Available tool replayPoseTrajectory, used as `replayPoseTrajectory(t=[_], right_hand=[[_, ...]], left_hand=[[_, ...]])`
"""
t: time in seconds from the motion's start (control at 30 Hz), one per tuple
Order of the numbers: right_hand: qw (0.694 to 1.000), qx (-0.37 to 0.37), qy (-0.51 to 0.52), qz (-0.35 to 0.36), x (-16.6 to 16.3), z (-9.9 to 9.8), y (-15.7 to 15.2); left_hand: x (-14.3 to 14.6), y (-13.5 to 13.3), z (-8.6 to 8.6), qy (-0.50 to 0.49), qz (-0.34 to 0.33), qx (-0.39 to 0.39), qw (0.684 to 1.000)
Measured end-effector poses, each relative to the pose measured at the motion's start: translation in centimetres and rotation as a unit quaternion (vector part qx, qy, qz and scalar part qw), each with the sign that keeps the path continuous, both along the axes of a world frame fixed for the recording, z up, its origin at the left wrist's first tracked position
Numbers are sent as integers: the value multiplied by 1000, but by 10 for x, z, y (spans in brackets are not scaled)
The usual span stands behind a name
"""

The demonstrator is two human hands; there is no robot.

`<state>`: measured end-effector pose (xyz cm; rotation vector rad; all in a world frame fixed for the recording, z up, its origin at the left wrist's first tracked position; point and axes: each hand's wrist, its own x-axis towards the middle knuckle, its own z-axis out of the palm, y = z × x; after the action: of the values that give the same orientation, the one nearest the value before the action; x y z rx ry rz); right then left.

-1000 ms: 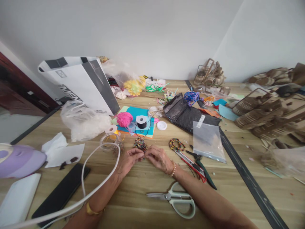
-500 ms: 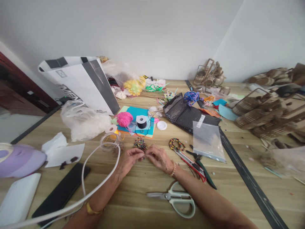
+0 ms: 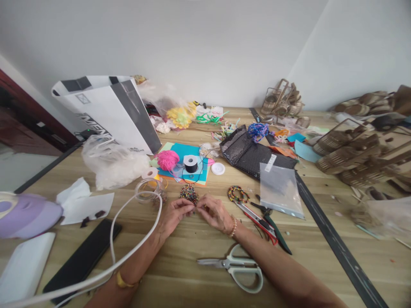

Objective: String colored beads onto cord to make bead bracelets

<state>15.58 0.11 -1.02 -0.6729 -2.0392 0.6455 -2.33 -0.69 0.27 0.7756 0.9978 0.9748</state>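
Head view: the left hand and the right hand meet low over the desk, fingertips nearly touching. Each has its thumb and fingers pinched together; what lies between them is too small to tell. The heap of multicolored beads sits on the desk just beyond the fingertips, partly hidden by them. Behind it, a spool of black cord stands on blue paper, with a ball of pink yarn to its left and a round white lid to its right. Right of the right hand lies a coiled beaded strand, near a red cutter knife and a clear plastic bag. The scissors lie flat between the forearms, their blades pointing left.
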Motion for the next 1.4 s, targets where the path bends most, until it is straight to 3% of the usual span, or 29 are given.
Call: replayPoseTrajectory(t=[1.4], right_hand=[[999,1,20,25,-1,0,2]], left_hand=[[1,0,0,26,-3,2,1000]])
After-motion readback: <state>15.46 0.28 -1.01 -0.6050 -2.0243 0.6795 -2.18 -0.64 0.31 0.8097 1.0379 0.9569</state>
